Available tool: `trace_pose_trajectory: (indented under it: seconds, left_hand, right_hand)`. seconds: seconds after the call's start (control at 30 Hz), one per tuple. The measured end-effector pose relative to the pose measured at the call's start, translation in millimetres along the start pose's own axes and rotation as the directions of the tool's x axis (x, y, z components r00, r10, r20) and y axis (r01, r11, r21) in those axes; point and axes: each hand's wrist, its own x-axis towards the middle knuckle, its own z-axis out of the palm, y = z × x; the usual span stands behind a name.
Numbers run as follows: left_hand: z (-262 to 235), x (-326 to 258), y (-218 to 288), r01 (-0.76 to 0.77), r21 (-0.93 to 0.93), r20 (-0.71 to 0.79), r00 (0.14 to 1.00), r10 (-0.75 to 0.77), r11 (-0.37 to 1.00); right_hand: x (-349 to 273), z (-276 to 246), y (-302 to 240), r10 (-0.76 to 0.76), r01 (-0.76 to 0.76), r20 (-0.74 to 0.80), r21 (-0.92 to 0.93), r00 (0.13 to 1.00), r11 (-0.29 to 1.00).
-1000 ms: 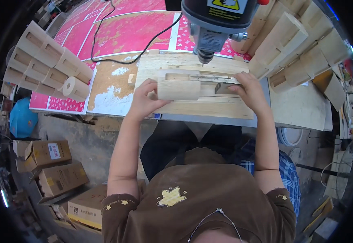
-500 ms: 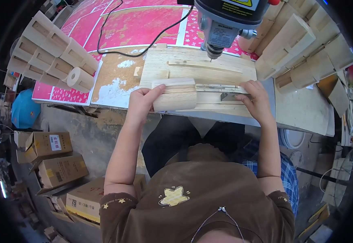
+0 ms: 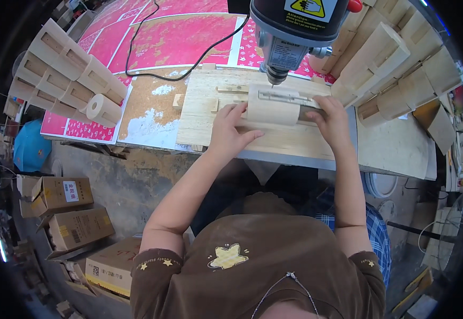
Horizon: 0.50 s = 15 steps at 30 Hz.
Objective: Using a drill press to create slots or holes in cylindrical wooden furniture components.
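A pale wooden cylinder [image 3: 274, 112] lies on its side on the wooden board, under the drill press chuck [image 3: 277, 76]. My left hand [image 3: 230, 130] is at the cylinder's left end, fingers apart and thumb stretched out toward me; its fingertips rest near that end. Closed at the right end, my right hand [image 3: 331, 119] pinches a slotted strip jig [image 3: 290, 98] whose narrow slotted part shows along the cylinder's top. Below it, a dark flat piece [image 3: 307, 114] reaches from the cylinder toward my right thumb. The cylinder looks slightly smeared by motion.
The drill press head [image 3: 300, 24] hangs over the board [image 3: 205, 122], which has thin wooden strips on it. Stacked wooden cylinders stand left [image 3: 64, 69] and right [image 3: 372, 61]. A black cable [image 3: 183, 77] crosses the pink table cover. Cardboard boxes [image 3: 80, 228] stand on the floor.
The wooden cylinder has moved right, over the strip jig, to beneath the drill. My left hand went along and has loosened, its thumb now apart from the cylinder. My right hand keeps its pinch.
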Motion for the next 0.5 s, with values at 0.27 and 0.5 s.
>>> trace_pose_trajectory:
  seconds: [0.27,0.5]
  left_hand:
    - [-6,13,-38,0.018,0.247,-0.057,0.998,-0.004,0.969]
    - [-10,12,-47,-0.007,0.264,0.029,1.000,-0.001,0.964]
  right_hand:
    - [16,28,-20,-0.020,0.017,-0.047,-0.061,0.999,0.998]
    - [57,-35,-37,0.302,0.053,-0.430,0.641,0.851,0.765]
